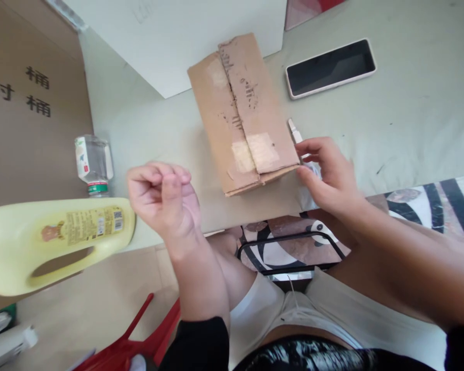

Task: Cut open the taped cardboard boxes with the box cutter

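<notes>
A taped brown cardboard box [251, 103] lies at a slant on the pale cloth-covered table, its top flaps meeting at a seam. My right hand [328, 172] is at the box's near right corner, thumb and fingers apart, fingertips at the edge. Beside that corner lies a slim white tool [295, 131], partly hidden by the box and my fingers; its kind is unclear. My left hand [166, 198] hovers left of the box, palm up, thumb pressed to curled fingers. Whatever it may pinch is too small or hidden to make out.
A phone [332, 67] lies right of the box. Behind is a large white box [201, 36]. To the left are a clear bottle [95, 159], a yellow jug [81, 226] and a large carton [31, 139]. A red chair [147, 330] stands below left.
</notes>
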`<state>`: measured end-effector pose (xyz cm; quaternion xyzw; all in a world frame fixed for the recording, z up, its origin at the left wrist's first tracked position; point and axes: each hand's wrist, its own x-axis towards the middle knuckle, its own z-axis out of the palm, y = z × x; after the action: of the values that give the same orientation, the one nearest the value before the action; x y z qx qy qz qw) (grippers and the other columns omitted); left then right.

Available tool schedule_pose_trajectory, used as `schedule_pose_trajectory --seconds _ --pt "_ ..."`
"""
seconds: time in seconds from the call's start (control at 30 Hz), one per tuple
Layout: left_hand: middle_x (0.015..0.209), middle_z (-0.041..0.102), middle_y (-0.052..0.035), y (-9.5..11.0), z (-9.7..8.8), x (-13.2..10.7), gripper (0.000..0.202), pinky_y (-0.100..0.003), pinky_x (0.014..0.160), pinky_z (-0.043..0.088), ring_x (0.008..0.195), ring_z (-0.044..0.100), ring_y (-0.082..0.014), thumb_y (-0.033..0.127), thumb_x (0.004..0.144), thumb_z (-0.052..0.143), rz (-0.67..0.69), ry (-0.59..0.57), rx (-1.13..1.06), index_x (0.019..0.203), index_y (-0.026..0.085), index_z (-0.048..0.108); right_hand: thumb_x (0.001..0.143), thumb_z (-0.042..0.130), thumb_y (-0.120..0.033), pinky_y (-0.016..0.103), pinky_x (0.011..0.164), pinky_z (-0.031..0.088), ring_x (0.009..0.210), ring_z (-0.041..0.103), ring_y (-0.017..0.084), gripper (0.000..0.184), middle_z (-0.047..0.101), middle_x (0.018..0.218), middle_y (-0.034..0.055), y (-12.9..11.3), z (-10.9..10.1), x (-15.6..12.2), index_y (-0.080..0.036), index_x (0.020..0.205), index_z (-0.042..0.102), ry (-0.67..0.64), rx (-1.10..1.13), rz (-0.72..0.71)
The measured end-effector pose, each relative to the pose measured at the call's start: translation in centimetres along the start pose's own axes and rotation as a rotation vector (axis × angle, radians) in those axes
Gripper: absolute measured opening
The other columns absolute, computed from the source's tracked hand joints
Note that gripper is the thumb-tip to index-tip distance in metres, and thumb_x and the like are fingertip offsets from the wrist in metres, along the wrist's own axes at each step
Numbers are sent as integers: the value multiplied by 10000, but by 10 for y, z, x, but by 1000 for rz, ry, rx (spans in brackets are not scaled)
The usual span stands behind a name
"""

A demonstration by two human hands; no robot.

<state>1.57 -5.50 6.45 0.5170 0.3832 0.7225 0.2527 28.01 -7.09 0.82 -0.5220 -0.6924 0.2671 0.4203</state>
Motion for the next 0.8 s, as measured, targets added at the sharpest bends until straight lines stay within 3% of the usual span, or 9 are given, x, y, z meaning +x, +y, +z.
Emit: schedule_pose_trajectory --seconds 0.13,0.27,0.43,0.53,0.67,0.8 --pt "759 587 21 0 5 -17 150 -257 690 540 732 626 -104 311 876 730 135 -121 190 877 217 613 858 534 -326 460 875 561 1021 667 288 393 656 1168 142 -3 0 7 -182 1204 653 -75 -201 81" --pt "1103 630 -32 -2 6 -24 307 -360 915 582 1156 624 -204 443 869 689 271 -209 352 1139 303 651 863 523 -355 444 832 515 983 650 306 488 619 1160 165 -4 -4 11 -163 1297 633 -187 -434 257" --pt "1368 597 -21 10 12 -30 353 -508 1233 410 1368 536 -242 506 951 554 254 -403 517 1274 372 600 870 540 -367 378 690 434 829 634 287 545 634 1159 165 -2 -9 15 -171 1378 570 -368 -542 319" --pt "1394 617 -49 13 14 -34 401 -548 1265 352 1408 512 -270 462 949 566 271 -559 606 1320 314 603 887 505 -344 356 617 361 805 631 294 561 663 1194 173 -3 -10 18 -182 1423 534 -383 -618 314" --pt "1322 648 -72 9 13 -37 370 -575 1224 367 1405 494 -312 449 943 584 275 -600 748 1270 284 638 844 502 -277 333 589 304 781 624 290 602 723 967 119 -5 -11 24 -195 1440 520 -406 -602 325" --pt "1303 640 -73 5 13 -42 367 -556 1220 362 1394 483 -301 431 937 586 280 -579 758 1273 293 640 772 515 -234 311 617 367 672 558 206 625 602 723 10 -6 -12 29 -201 1393 572 -389 -269 322"
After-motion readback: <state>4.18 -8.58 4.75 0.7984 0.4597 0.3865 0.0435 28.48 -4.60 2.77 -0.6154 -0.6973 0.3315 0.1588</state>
